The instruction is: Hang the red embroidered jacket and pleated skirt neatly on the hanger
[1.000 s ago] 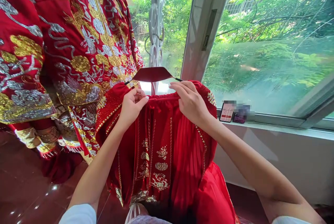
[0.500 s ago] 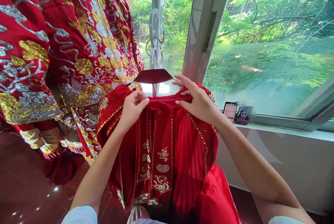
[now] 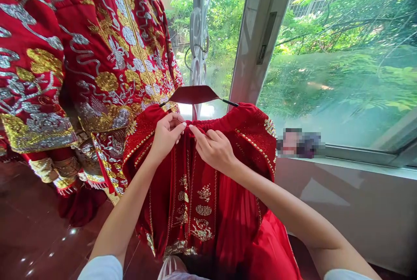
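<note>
In front of me a red skirt (image 3: 202,180) with gold beading hangs by its gathered waistband from a hanger (image 3: 194,94). The hanger has a dark red middle, thin black arms and a wire hook. My left hand (image 3: 168,136) pinches the waistband left of its middle, thumb and index finger pressed together. Close beside it, my right hand (image 3: 213,147) has its index fingertip and thumb at the same edge, its other fingers curled. The two sets of fingertips nearly meet. The cloth between the right fingers is partly hidden.
Red garments with gold and silver embroidery (image 3: 107,54) hang close on the left. Behind the hanger stand a scrolled metal post (image 3: 197,36) and a window frame (image 3: 260,32). Blurred-out items (image 3: 298,143) rest on the sill at right. Below is a dark red tiled floor (image 3: 29,223).
My right hand has moved left and down from the right shoulder of the hanger to beside my left hand, uncovering the hanger's right arm. My left hand keeps its pinch.
</note>
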Demonstrator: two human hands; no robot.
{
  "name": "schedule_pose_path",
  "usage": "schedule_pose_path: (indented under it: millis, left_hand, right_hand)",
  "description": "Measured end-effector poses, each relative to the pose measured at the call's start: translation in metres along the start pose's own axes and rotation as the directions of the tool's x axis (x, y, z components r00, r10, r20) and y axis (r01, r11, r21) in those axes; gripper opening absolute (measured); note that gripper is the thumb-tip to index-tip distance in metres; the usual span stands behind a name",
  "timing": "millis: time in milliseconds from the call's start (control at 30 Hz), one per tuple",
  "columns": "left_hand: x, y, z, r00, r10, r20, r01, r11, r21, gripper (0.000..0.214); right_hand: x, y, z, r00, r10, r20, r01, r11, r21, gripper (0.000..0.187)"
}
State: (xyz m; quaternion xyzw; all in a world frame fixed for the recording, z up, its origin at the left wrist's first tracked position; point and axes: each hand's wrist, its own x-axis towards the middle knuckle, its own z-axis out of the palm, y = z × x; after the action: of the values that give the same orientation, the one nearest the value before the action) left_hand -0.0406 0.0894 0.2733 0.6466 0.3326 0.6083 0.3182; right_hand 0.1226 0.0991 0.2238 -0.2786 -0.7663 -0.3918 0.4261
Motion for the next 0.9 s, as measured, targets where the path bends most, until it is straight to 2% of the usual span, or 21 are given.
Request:
schedule_pose_path:
  millis: [200, 367, 500, 600, 667, 733, 800, 900]
  left_hand:
    - [0.001, -0.003, 0.001, 1.0, 0.024, 0.002, -0.024, 0.999, 0.032, 0.015]
    - [0.001, -0.006, 0.003, 0.998, 0.056, 0.0, -0.056, 0.997, 0.057, 0.014]
    - [0.0, -0.006, 0.002, 0.998, 0.056, -0.002, -0.056, 0.997, 0.053, 0.015]
    - [0.0, -0.004, 0.002, 0.998, 0.059, -0.008, -0.059, 0.997, 0.057, 0.015]
    - [0.0, -0.004, 0.003, 0.998, 0.062, -0.01, -0.061, 0.997, 0.056, 0.015]
    - [0.0, -0.004, 0.004, 0.998, 0.067, -0.008, -0.066, 0.996, 0.055, 0.015]
    - [0.0, -0.005, 0.006, 0.997, 0.081, -0.013, -0.08, 0.994, 0.068, 0.015]
    - [0.0, -0.005, 0.009, 0.991, 0.13, -0.032, -0.125, 0.983, 0.133, 0.015]
  right_hand:
    - [-0.017, -0.005, -0.011, 0.996, -0.019, -0.089, 0.022, 0.999, 0.036, 0.038]
    - [-0.017, 0.002, -0.02, 0.969, 0.213, -0.126, -0.188, 0.964, 0.189, 0.052]
    - [-0.014, 0.006, -0.017, 0.929, 0.365, -0.054, -0.336, 0.898, 0.285, 0.059]
    - [-0.01, 0.007, -0.017, 0.859, 0.51, -0.046, -0.424, 0.759, 0.494, 0.054]
    - [-0.005, 0.011, -0.022, 0.801, 0.598, 0.026, -0.474, 0.607, 0.638, 0.045]
    - [0.003, 0.018, -0.03, 0.764, 0.633, 0.126, -0.493, 0.446, 0.747, 0.035]
    - [0.011, 0.03, -0.037, 0.753, 0.627, 0.199, -0.483, 0.322, 0.814, 0.027]
    - [0.024, 0.045, -0.044, 0.752, 0.583, 0.307, -0.498, 0.197, 0.845, 0.025]
